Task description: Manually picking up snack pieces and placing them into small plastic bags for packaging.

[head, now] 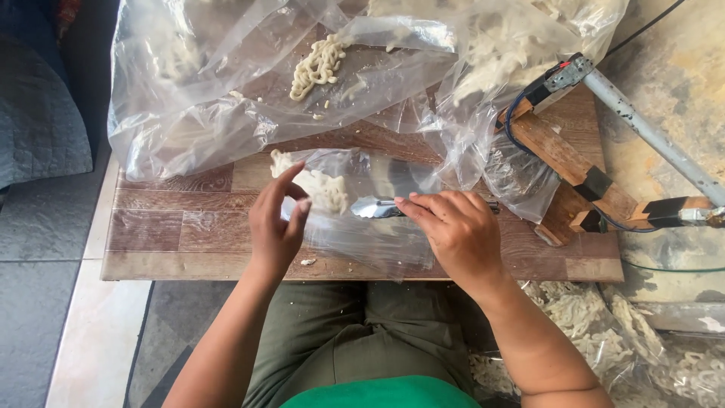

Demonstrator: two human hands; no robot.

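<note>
My left hand [278, 221] pinches the edge of a small clear plastic bag [355, 219] lying on the wooden board [174, 227], with pale noodle-shaped snacks [321, 185] inside the bag near my fingers. My right hand [453, 227] holds a metal spoon [374, 207] whose bowl lies over the same bag. Both hands rest low over the board's near edge, above my lap.
A large crumpled clear plastic sheet [226, 98] covers the far half of the board, with a clump of noodle snacks [317, 66] on it. A wooden and metal sealing device [574, 159] stands at right. More bagged snacks [604, 332] lie on the floor at lower right.
</note>
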